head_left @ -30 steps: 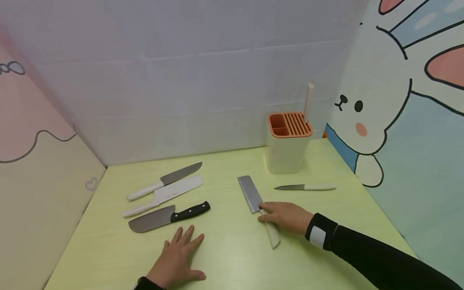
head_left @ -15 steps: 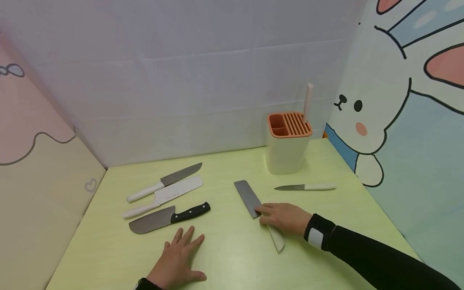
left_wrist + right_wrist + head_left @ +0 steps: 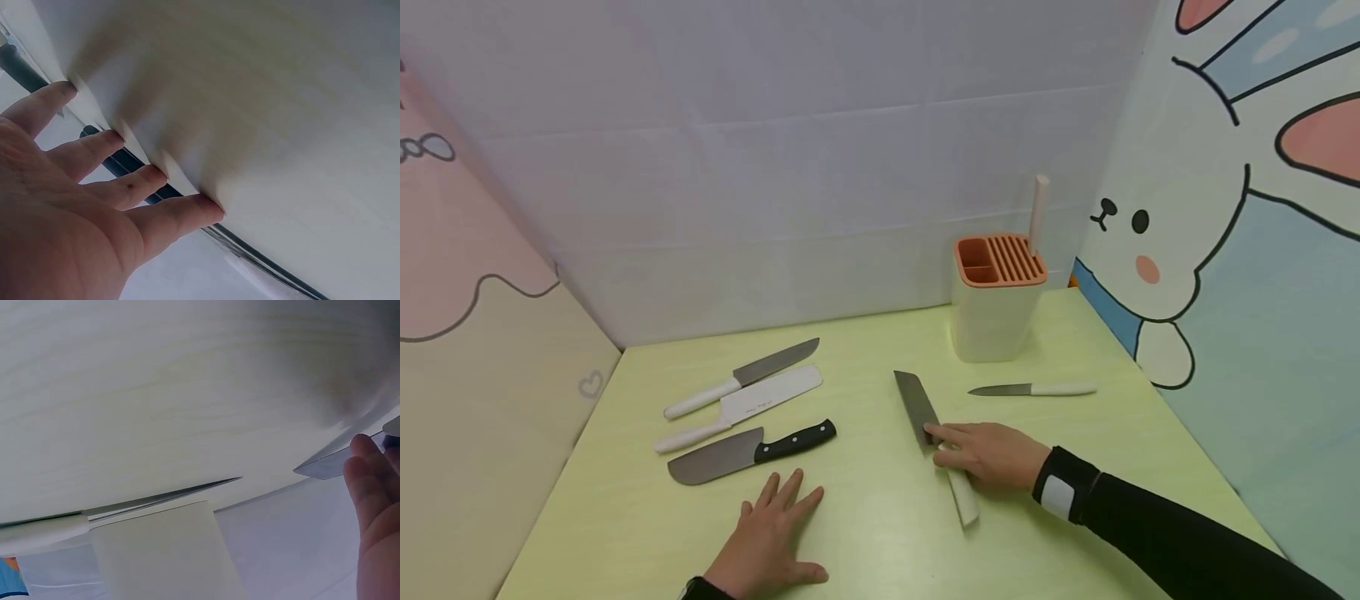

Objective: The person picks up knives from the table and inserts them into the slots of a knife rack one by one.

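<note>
My right hand [image 3: 988, 454] pinches a white-handled cleaver [image 3: 916, 402] where blade meets handle. Its grey blade points away and looks tilted; the white handle [image 3: 962, 496] comes out below the fingers. In the right wrist view, fingers [image 3: 369, 487] lie against the blade, and the thumb is hidden. My left hand [image 3: 767, 533] rests on the table with fingers spread, holding nothing. Just beyond it lies a black-handled knife [image 3: 718, 457]. Behind that are a white cleaver [image 3: 771, 394] and a white-handled knife [image 3: 775, 360].
A cream knife block [image 3: 996, 321] with an orange slotted top stands at the back right, a pale handle [image 3: 1038, 212] sticking up from it. A small paring knife [image 3: 1063, 388] lies in front of the block. Cloth-covered walls enclose the yellow table [image 3: 865, 517].
My right hand has shifted the cleaver slightly towards me, turned it a little, and its blade now looks more tilted. My left hand has stayed still.
</note>
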